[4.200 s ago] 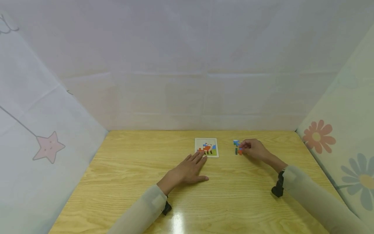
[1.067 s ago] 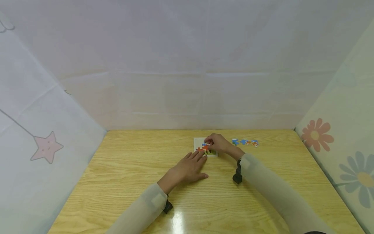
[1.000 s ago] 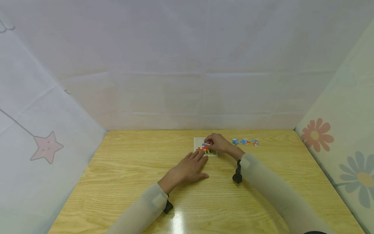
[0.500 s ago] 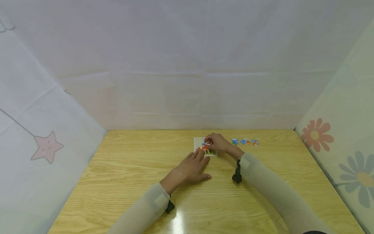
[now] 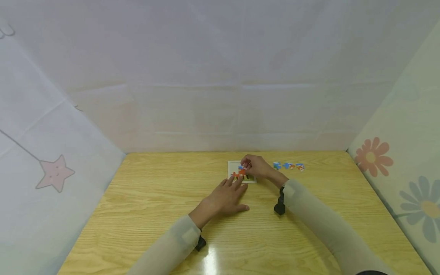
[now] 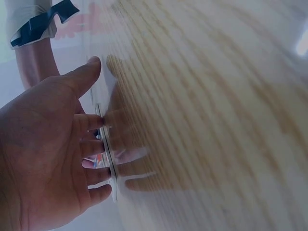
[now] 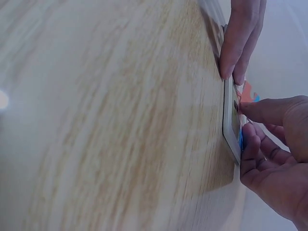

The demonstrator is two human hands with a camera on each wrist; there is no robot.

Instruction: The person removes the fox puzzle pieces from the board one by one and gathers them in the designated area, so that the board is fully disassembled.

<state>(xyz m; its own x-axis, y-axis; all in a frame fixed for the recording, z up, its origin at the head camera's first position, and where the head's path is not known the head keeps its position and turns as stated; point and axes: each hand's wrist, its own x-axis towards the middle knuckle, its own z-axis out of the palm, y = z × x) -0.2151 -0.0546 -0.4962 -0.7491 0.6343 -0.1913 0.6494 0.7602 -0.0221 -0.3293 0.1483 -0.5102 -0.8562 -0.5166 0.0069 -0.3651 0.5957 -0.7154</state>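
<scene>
While the off-white rectangular puzzle tray (image 5: 233, 166) sits near the back of the yellow wood-grain table (image 5: 154, 206), with red-orange jigsaw pieces (image 5: 235, 175) in it, the right hand (image 5: 258, 167) is pinching an orange-and-blue jigsaw piece (image 7: 249, 90) over it. Left hand (image 5: 225, 198) is spread, fingertips on the near edge. Some loose blue-and-orange pieces (image 5: 291, 166) lie off to the right.

A red-and-blue piece (image 7: 248, 91) is tilted over the flat, partly filled puzzle board (image 5: 234, 166) — loose pieces (image 5: 276, 166) lie at its right.
</scene>
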